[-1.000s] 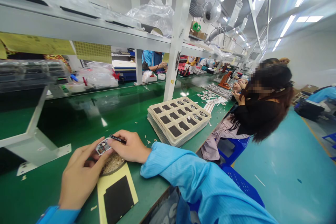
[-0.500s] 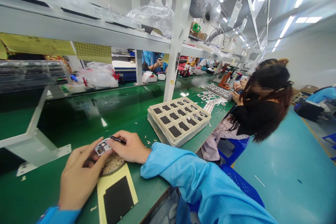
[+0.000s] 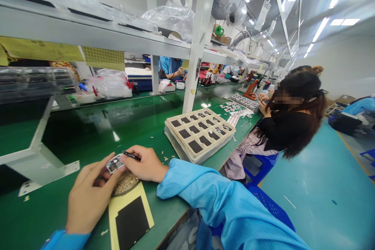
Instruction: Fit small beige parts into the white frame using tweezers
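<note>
left hand [image 3: 89, 199] pinching small card [image 3: 114, 163] | right hand [image 3: 143, 163] gripping black stylus [image 3: 131, 156] | card: light, flimsy, hold by edges

**A long, bright factory workroom**

Strip lights [image 3: 320, 29] run along the pale ceiling above a teal floor [image 3: 319, 199] edged by a yellow line [image 3: 354, 152]. A long green workbench [image 3: 140, 113] stretches down the room beneath white steel shelving [image 3: 200, 35], with silver ducting [image 3: 219, 0] overhead. Blue plastic stools [image 3: 271, 211] stand along the bench, and cardboard boxes [image 3: 345, 99] sit near the white wall [image 3: 345, 62].
</note>
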### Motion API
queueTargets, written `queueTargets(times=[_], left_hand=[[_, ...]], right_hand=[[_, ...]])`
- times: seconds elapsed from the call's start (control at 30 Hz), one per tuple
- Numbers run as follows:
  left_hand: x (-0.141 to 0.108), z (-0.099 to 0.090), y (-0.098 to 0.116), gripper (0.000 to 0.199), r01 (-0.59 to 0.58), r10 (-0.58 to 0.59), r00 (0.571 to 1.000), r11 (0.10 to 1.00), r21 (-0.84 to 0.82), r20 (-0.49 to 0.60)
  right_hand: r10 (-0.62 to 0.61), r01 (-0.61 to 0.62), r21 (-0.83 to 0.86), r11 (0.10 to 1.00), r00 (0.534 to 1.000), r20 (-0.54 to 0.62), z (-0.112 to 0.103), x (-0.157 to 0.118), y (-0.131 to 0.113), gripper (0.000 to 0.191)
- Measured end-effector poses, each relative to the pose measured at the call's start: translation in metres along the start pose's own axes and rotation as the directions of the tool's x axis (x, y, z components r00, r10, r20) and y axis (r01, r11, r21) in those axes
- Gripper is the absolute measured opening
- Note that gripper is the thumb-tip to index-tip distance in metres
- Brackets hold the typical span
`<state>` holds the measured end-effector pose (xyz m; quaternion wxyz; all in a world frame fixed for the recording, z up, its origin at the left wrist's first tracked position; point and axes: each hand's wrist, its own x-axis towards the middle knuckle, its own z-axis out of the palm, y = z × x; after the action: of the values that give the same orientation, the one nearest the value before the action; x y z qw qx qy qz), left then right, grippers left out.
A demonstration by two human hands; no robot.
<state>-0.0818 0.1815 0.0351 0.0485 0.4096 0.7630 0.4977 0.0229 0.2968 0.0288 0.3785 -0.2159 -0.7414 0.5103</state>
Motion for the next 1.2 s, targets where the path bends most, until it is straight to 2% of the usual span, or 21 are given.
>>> queueTargets(times=[0.97, 1.2], left_hand=[[0.0011, -0.0006, -0.0023, 0.061, -0.027, 0.026, 1.000, 0.999, 0.036, 0.013], [0.0008, -0.0007, -0.0034, 0.065, -0.006, 0.006, 1.000, 1.000, 0.023, 0.025]], right_hand=[[0.023, -0.023, -0.032, 0.999, 1.000, 0.020, -0.0025, -0.0014, -0.0067, 0.022], [0.011, -0.011, -0.006, 1.000, 1.000, 0.014, -0.0001, -0.0002, -0.0006, 0.023]])
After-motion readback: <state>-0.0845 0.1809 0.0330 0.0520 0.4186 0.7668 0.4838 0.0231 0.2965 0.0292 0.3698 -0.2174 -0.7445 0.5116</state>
